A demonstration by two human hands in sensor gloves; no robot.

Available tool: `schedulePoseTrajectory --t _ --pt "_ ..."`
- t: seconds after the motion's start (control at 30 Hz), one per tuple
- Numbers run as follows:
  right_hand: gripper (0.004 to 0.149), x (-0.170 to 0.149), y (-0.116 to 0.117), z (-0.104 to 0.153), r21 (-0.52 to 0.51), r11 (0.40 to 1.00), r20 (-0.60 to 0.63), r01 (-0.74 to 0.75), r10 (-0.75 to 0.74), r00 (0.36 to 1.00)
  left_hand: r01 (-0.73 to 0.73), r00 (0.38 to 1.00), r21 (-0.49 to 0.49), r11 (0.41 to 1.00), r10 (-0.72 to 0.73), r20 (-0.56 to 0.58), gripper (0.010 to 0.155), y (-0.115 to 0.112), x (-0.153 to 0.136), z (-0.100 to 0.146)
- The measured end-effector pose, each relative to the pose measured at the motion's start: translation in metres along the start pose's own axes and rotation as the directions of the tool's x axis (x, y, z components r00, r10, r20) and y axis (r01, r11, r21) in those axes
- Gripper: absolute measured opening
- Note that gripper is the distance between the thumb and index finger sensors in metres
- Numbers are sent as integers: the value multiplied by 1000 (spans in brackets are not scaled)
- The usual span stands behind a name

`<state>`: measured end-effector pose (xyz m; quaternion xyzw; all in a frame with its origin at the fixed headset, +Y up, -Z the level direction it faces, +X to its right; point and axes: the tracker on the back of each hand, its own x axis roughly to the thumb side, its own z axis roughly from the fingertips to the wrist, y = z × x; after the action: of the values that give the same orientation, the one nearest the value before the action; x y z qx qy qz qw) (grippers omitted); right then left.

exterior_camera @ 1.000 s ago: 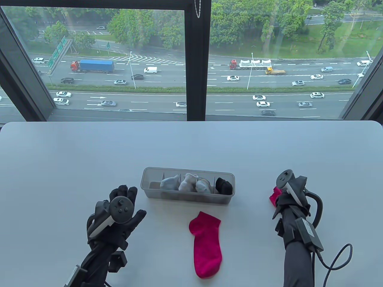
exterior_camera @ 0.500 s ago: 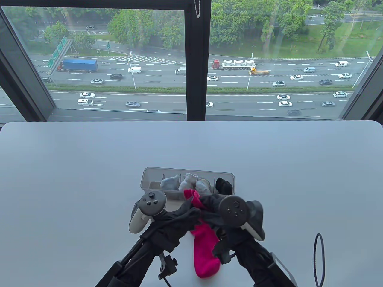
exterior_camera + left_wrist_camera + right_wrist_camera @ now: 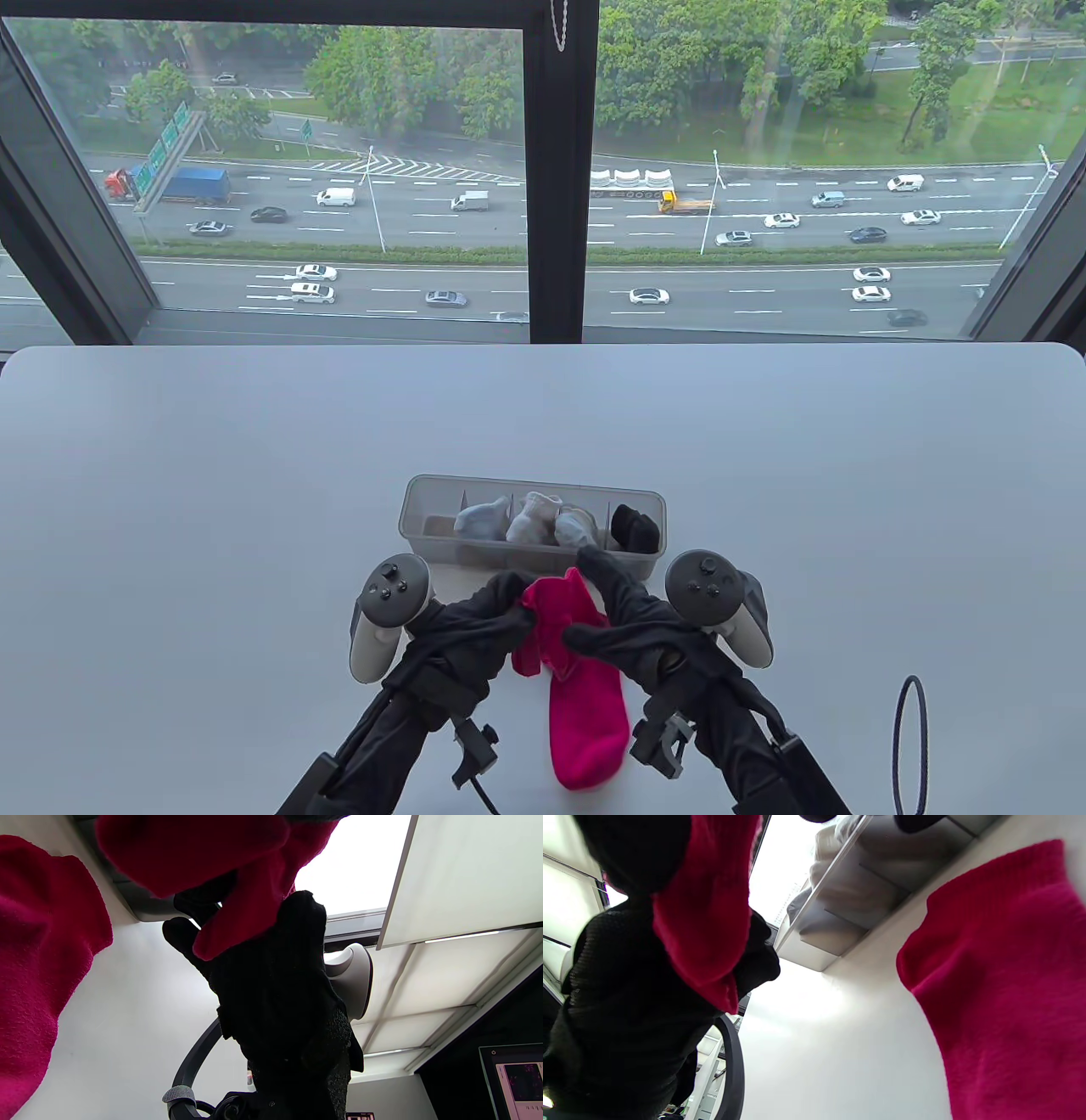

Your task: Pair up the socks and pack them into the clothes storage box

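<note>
Table view: both my gloved hands, left hand [image 3: 475, 615] and right hand [image 3: 632, 632], pinch a crumpled magenta knit sock [image 3: 551, 624] above its flat mate [image 3: 588, 722] on the desk, before the clear plastic storage box [image 3: 424, 501]. Pairing step; next, lay it squarely on the mate.

Daylight is pouring through the big dark-framed window [image 3: 560, 170] onto the white table [image 3: 212, 475], traffic streaming along the highway [image 3: 764, 255] below.

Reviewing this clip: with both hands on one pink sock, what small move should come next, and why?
Probably lower the held pink sock flat onto the pink sock on the table to pair them. Both the left hand and right hand pinch it above its mate.
</note>
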<state>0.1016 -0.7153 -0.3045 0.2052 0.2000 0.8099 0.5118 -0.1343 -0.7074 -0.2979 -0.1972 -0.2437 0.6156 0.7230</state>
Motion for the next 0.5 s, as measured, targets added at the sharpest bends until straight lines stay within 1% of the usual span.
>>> schedulePoseTrajectory --t 0.03,0.07,0.1,0.13,0.17,0.2,0.23,0.27,0.3,0.33,0.37,0.4,0.43,0.47,0.5 --pt "57 -2 -1 1 -48 999 -9 19 -19 1000 12 1000 11 1000 -12 -16 45 0 -1 0" --pt "43 -4 -4 2 -124 992 -24 31 -34 999 34 998 49 998 -31 -57 45 2 -3 2" --pt "43 -5 -8 4 -179 983 -35 44 -51 998 74 992 114 991 -61 -115 46 5 -5 5" --pt "43 -6 -10 5 -205 977 -29 60 -67 997 118 984 152 981 -94 -153 47 7 -8 6" --pt "43 -5 -13 7 -228 971 -26 69 -77 997 182 969 170 968 -147 -200 49 10 -12 7" --pt "44 -4 -14 8 -241 969 -35 62 -72 997 214 954 146 966 -174 -245 52 9 -14 7" --pt "46 -4 -15 9 -267 963 -50 37 -52 997 250 929 135 959 -198 -313 59 7 -15 9" --pt "49 -3 -17 11 -323 946 -65 8 -31 997 333 897 153 930 -262 -357 65 5 -14 10" --pt "53 -2 -18 12 -364 931 -85 -6 -27 996 405 880 176 897 -330 -343 69 3 -13 11" --pt "55 -2 -19 13 -385 923 -102 -21 -20 995 447 871 159 880 -387 -303 71 1 -11 10" --pt "56 -2 -20 14 -398 916 -118 -45 -3 993 457 874 111 883 -422 -241 72 -2 -9 9" --pt "56 -2 -19 14 -419 906 -136 -67 10 991 443 889 33 896 -434 -143 72 -8 -6 6" --pt "56 -2 -19 14 -425 902 -143 -72 11 990 438 894 -12 899 -437 -97 74 -13 -4 5" --pt "56 -2 -18 14 -426 902 -151 -71 6 989 466 881 -77 881 -471 -53 76 -23 -2 2" --pt "54 -2 -15 12 -416 908 -149 -56 -8 989 526 844 -122 842 -534 -49 79 -32 -2 -1"
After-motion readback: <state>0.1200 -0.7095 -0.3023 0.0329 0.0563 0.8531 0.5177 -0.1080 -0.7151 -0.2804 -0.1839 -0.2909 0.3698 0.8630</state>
